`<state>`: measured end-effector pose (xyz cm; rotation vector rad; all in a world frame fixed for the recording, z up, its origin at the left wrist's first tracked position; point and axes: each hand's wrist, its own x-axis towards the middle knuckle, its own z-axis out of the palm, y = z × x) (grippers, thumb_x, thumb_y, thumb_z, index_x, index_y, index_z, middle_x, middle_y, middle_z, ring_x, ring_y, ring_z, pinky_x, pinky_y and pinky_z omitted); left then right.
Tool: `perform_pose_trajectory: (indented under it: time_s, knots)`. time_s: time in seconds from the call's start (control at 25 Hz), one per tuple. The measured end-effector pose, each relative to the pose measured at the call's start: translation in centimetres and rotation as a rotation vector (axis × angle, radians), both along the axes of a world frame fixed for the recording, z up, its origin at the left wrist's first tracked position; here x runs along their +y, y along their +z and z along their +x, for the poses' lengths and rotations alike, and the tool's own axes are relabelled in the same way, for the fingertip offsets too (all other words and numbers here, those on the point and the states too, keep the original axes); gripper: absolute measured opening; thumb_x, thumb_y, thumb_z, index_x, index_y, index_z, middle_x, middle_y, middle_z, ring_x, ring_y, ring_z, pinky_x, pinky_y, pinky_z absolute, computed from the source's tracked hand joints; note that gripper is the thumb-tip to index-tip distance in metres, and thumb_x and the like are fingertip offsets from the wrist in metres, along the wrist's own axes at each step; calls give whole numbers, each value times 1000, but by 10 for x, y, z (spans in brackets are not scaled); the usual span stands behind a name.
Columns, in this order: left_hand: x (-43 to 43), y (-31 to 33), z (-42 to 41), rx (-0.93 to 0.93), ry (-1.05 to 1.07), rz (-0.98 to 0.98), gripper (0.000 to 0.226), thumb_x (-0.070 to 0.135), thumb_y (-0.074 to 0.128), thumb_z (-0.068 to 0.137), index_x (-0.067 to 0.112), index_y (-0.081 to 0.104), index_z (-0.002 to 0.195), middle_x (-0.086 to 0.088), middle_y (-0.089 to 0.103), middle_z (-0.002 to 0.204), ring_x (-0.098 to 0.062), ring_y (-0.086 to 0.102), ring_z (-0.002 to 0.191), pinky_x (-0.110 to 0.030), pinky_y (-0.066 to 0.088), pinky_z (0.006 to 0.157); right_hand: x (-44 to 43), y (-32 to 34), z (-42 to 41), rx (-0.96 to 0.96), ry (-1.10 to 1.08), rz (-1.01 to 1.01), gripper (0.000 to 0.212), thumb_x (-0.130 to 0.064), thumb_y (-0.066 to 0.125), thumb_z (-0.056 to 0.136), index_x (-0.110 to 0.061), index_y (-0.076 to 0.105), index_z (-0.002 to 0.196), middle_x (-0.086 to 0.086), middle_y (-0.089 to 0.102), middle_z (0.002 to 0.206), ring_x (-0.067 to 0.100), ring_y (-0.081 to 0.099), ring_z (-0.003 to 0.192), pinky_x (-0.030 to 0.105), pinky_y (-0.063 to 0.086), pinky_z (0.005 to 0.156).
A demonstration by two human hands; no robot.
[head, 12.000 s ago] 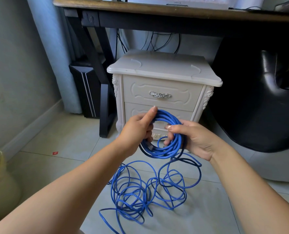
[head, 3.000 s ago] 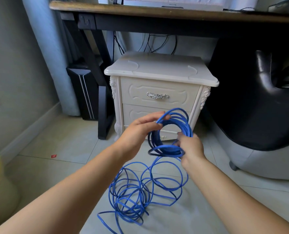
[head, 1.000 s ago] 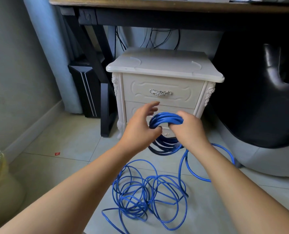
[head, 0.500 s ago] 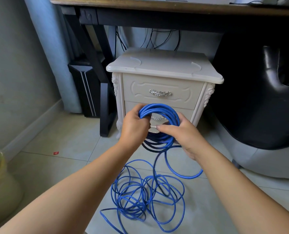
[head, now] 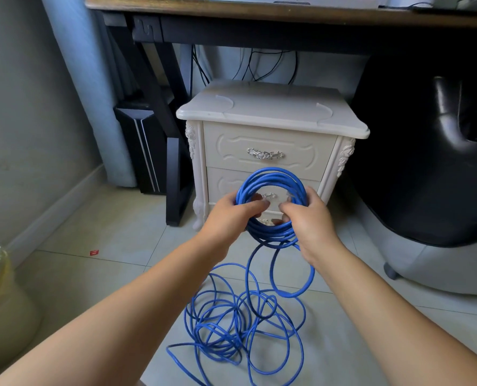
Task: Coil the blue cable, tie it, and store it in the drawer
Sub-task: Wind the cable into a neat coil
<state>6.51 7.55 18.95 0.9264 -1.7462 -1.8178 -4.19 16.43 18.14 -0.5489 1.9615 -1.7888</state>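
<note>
Thin blue round cable [head: 272, 174]: part coiled, left hand [head: 227, 217] and right hand [head: 311, 220] each curled round opposite sides, before closed cream carved nightstand drawers [head: 226, 151]; remainder loose on pale tiled floor [head: 114, 240].

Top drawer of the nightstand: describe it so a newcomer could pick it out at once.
Below the dark wooden desk stands a white nightstand. Its top drawer sits just beneath the tabletop, silver handle in plain view; the lower drawer is partly hidden behind the held blue cable coil.
</note>
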Motion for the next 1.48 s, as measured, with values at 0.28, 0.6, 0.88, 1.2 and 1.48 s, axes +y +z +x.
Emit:
perform_pose_trajectory:
  time_s: [0.28, 0.6, 0.88, 1.2, 1.48]
  knots:
    - [-8, 9, 11, -66, -235, -643, 57, 3, 68, 78, 26, 54, 128, 7, 63, 108, -5, 64, 88, -14, 49, 78, 6, 9, 7, 659, 254, 323, 22, 2, 52, 79, -18, 51, 90, 1, 59, 79, 22, 52, 72, 31, 41, 61]
    - [-10, 9, 6, -113, -53, -665, 23, 3, 55, 85, 21, 67, 94, 9, 64, 71, -3, 52, 60, -23, 41, 58, 9, 16, 11, 360, 283, 126, 42, -8, 70, 78, -30, 56, 111, -6, 66, 100, 12, 64, 90, 18, 48, 76]
    - [-12, 12, 2, 39, 109, -295, 19, 8, 59, 91, 22, 67, 81, -1, 55, 63, -17, 44, 59, -32, 43, 62, 16, 16, -8, -102, 386, -12, 44, -5, 78, 73, -20, 66, 113, 5, 71, 109, 25, 69, 102, 45, 52, 98]
    - [-6, 11, 0, 89, 73, -60, 12, 8, 60, 93, 16, 66, 86, 13, 43, 47, -12, 37, 50, -26, 41, 54, 15, 16, -2, -112, 327, 89, 30, -17, 81, 74, -20, 67, 99, -4, 68, 71, 21, 67, 78, 41, 51, 89]
    - [-4, 16, 9, -77, -195, -305, 32, -5, 68, 80, 14, 64, 106, 2, 48, 60, -14, 47, 52, -22, 41, 51, 21, 23, -5, 75, 338, 397, 8, -13, 69, 77, -12, 61, 78, 11, 71, 72, 19, 66, 63, 31, 51, 70]
